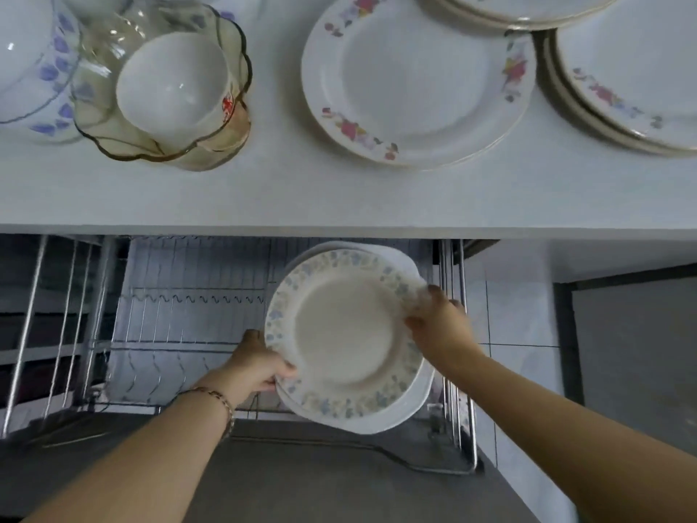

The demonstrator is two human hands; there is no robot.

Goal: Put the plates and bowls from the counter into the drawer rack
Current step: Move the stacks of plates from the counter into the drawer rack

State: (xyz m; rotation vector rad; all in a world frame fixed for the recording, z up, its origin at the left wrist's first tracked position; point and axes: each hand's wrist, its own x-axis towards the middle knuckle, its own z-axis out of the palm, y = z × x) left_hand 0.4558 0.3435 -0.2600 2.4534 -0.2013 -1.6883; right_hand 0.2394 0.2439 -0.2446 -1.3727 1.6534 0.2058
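A white plate with a pale blue flower rim (pixel 345 334) is held tilted over the wire drawer rack (pixel 188 326), at its right end. My left hand (pixel 258 366) grips the plate's lower left rim, and my right hand (pixel 439 326) pinches its right rim. Other white plates (pixel 411 405) stand just behind it in the rack. On the white counter (pixel 264 190) above lie a red-flowered plate (pixel 415 81), two plate stacks (pixel 622 88) at the far right, and a white bowl (pixel 173 84) nested in an amber glass bowl (pixel 162 145).
A clear glass bowl with blue flowers (pixel 34 69) sits at the counter's far left. The rack's left slots hold nothing. Steel drawer rails (pixel 458 334) run along the right side, with tiled floor (pixel 520 334) beyond.
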